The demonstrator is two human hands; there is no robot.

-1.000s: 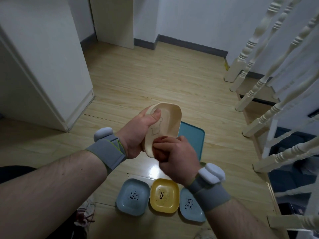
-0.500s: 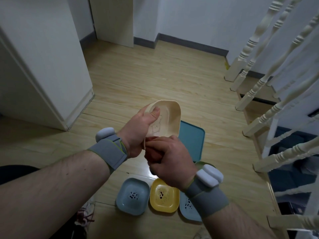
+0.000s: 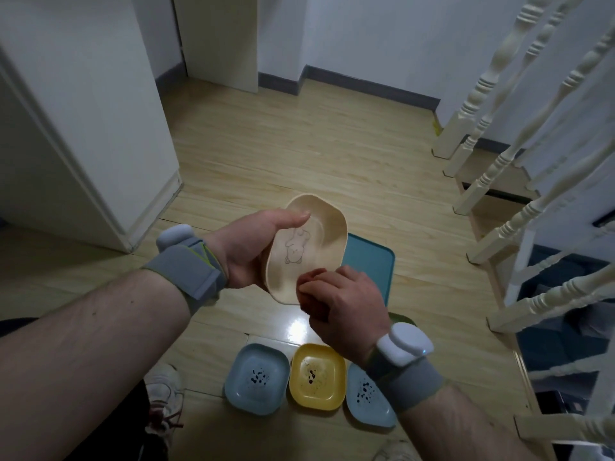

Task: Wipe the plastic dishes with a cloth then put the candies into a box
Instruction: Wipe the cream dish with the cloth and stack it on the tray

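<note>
Cream plastic dish, tilted on edge, carries a faint line drawing of a bear-like figure; we read no lettering or brand on it. Our left hand grips its rim at 9 o'clock, thumb across the top edge. Our right hand is curled round a reddish cloth, pressed against the dish's rim at 5 o'clock. On the floor below, at 6 o'clock, lie a blue dish, a yellow dish and a second blue dish, all black-speckled.
</note>
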